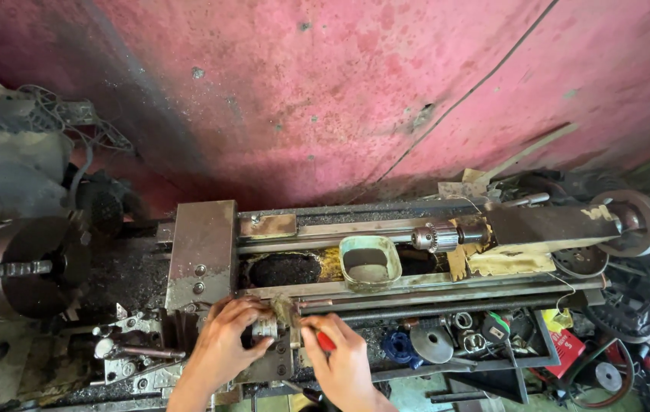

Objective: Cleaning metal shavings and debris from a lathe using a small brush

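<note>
— Where are the hands?
— Both at the near edge of the grimy grey metal lathe bed (210, 252). The left hand (222, 347) curls its fingers round a small silvery metal dial (265, 329); the right hand (342, 358) pinches a red-handled tool (326, 341), its tip meeting the dial.
— And beyond them?
— A pale green oval dish of dark sludge (370, 262) sits farther back, with a silver drill chuck (435, 237) to its right (the pink wall (325, 84) rises behind).
</note>
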